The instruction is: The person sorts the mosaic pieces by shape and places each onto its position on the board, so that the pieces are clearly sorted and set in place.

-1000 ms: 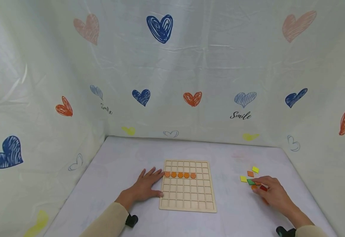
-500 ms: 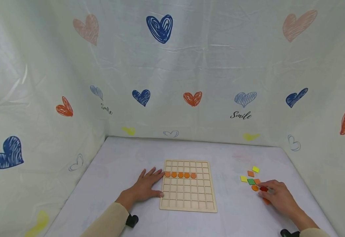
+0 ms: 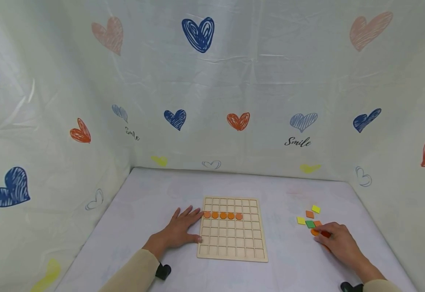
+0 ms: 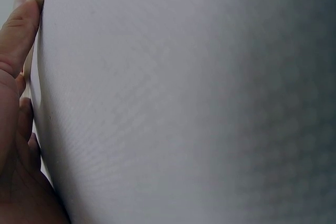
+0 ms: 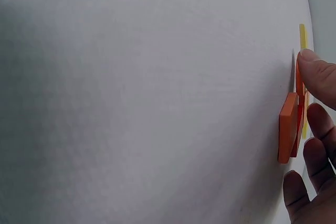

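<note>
My left hand [image 3: 177, 231] lies with fingers spread at the left edge of a pale wooden grid board [image 3: 233, 243]. Its fingertips touch the rim, and the thumb rests against the board lower down. Several orange discs [image 3: 223, 215] sit side by side in one row of the board. Over on the right, my right hand [image 3: 338, 243] pinches a loose orange disc [image 3: 315, 232] between thumb and index finger, down at the table. Below the hand are a dark red piece [image 3: 325, 234], partly covered, and an orange tile [image 5: 287, 128], close to the other fingers.
Around the right fingertips lie a green tile [image 3: 309, 224], orange tiles [image 3: 309, 214] and yellow tiles [image 3: 301, 220]. The white table [image 3: 154, 190] ends at a hanging curtain [image 3: 256, 81] printed with hearts, which also stands along both sides.
The right hand drew back toward the red piece, then came forward and left to the loose orange disc, uncovering the green tile on the way. The left hand and the board stay put.
</note>
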Action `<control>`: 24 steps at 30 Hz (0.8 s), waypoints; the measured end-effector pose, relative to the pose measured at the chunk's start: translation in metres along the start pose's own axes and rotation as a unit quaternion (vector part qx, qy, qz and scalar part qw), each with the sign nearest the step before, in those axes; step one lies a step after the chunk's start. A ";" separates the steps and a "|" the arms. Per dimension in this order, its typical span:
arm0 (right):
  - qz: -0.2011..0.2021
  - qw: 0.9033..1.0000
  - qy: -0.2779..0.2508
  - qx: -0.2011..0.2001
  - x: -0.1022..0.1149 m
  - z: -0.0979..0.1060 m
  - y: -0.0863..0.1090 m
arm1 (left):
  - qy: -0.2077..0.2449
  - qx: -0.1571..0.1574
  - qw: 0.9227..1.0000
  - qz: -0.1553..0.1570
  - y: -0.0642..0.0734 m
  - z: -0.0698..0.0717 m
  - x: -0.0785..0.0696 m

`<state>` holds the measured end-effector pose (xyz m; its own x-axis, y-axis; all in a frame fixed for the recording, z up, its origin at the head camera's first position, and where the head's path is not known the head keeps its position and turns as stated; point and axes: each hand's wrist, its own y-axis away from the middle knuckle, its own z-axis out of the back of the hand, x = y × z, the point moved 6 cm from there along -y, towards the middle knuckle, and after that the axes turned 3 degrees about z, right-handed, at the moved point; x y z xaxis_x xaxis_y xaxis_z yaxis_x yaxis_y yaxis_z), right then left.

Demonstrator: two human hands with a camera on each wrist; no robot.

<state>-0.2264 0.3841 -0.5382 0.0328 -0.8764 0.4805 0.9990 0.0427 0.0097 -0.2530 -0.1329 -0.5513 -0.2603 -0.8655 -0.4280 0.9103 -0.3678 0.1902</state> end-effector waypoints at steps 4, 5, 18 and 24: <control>-0.010 1.000 0.006 -0.003 0.000 -0.001 -0.001 | -0.003 0.001 1.000 0.001 -0.001 -0.001 0.000; -0.015 1.000 0.008 -0.003 0.000 -0.001 -0.001 | -0.003 0.001 1.000 0.001 0.000 0.000 0.000; 0.023 1.000 -0.004 0.007 0.014 -0.007 0.004 | -0.001 0.001 1.000 0.003 -0.001 -0.001 0.000; 0.027 0.999 -0.012 0.012 0.016 -0.011 0.002 | -0.002 -0.005 1.000 0.005 0.000 -0.001 0.000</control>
<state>-0.2236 0.3650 -0.5397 0.0852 -0.8608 0.5017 0.9948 0.1015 0.0052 -0.2526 -0.1330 -0.5522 -0.2532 -0.8702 -0.4226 0.9155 -0.3567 0.1860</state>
